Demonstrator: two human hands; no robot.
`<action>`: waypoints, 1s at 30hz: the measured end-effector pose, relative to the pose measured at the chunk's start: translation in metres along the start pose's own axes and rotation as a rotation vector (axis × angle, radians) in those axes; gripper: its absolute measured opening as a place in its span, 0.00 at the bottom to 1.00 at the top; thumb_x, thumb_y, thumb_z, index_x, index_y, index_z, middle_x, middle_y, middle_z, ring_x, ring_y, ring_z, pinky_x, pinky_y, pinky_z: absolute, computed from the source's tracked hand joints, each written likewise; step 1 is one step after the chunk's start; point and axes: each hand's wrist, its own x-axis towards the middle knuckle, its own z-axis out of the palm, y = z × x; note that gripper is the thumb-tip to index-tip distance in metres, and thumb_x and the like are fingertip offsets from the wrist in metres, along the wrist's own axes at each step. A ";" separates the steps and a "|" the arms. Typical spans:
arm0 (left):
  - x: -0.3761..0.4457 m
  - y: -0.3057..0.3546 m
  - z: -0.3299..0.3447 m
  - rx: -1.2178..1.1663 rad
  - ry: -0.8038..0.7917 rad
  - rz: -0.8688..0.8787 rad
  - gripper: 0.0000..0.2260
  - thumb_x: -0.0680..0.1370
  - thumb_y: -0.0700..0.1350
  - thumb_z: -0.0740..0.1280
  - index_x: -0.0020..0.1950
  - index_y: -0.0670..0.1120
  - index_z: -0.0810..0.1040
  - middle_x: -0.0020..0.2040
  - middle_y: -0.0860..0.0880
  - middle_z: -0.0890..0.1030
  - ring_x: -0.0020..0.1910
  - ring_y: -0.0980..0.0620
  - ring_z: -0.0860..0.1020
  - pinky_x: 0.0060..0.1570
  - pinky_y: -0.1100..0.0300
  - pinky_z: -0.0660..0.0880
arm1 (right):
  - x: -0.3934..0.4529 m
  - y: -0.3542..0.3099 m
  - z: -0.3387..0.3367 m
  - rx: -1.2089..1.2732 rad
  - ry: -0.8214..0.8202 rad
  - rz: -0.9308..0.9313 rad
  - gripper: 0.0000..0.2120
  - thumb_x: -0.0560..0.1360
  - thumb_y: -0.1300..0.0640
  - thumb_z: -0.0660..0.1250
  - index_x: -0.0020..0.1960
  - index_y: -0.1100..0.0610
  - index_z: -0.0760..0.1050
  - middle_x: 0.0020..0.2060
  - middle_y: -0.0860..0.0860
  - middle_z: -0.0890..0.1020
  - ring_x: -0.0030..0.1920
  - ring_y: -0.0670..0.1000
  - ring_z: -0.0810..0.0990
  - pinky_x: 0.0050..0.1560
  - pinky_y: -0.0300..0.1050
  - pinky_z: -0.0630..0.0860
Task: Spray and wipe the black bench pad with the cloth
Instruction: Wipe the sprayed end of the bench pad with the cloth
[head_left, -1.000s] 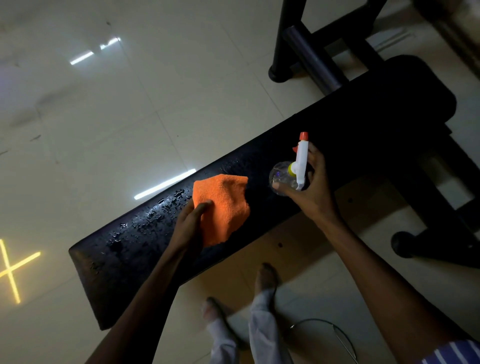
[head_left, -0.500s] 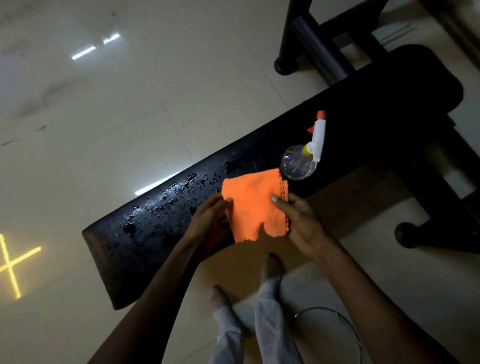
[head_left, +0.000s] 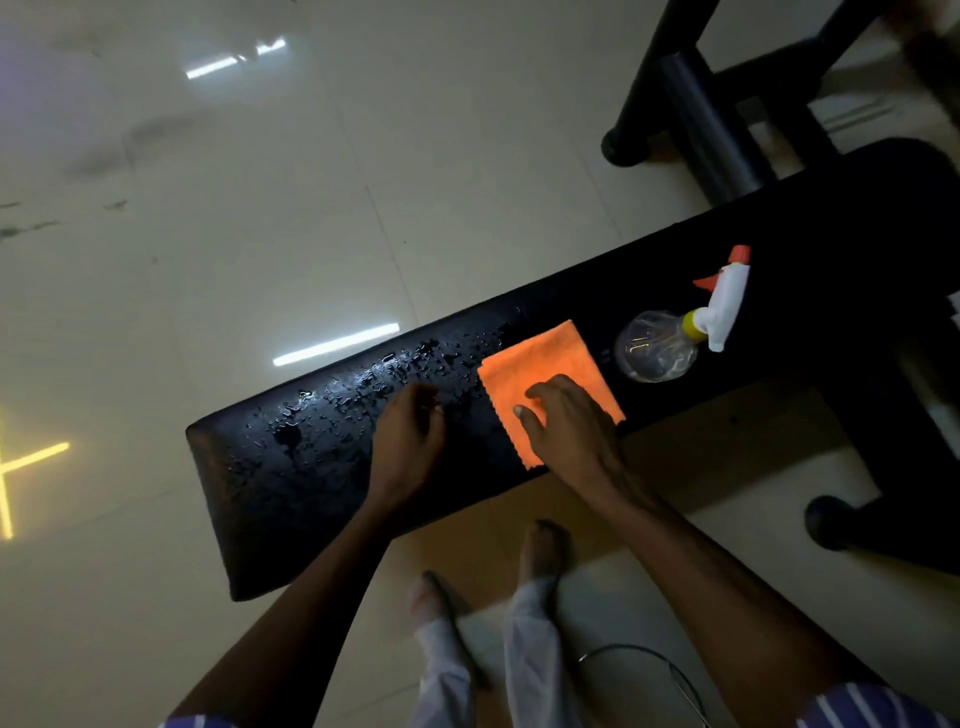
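Head-worn view, looking steeply down, close

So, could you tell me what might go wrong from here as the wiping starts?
1. The spray bottle lies on its side on the bench pad, just right of the orange cloth; a rightward stroke could knock it off.
2. The droplets sit left of the cloth, so wiping only under the right hand would probably miss them.
3. The left hand is over the wet area and may smear it.
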 end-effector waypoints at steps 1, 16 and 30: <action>0.002 -0.005 -0.001 0.054 0.002 0.028 0.11 0.83 0.41 0.66 0.64 0.42 0.78 0.61 0.44 0.81 0.58 0.46 0.80 0.58 0.50 0.79 | 0.006 0.004 0.007 0.003 0.073 -0.010 0.20 0.85 0.49 0.63 0.71 0.59 0.76 0.69 0.57 0.77 0.70 0.60 0.75 0.61 0.55 0.78; 0.007 -0.056 0.001 0.517 0.090 0.107 0.23 0.85 0.51 0.63 0.78 0.43 0.69 0.80 0.40 0.66 0.81 0.37 0.61 0.81 0.41 0.60 | 0.115 0.033 0.045 -0.299 0.301 -0.156 0.30 0.86 0.40 0.49 0.85 0.49 0.52 0.86 0.52 0.51 0.86 0.55 0.46 0.84 0.65 0.45; -0.012 -0.070 -0.012 0.520 0.062 0.077 0.27 0.84 0.57 0.54 0.80 0.45 0.68 0.83 0.43 0.63 0.84 0.41 0.58 0.80 0.43 0.61 | 0.128 0.032 0.031 -0.416 0.221 -0.306 0.28 0.86 0.44 0.50 0.84 0.48 0.55 0.85 0.51 0.55 0.86 0.54 0.51 0.84 0.62 0.48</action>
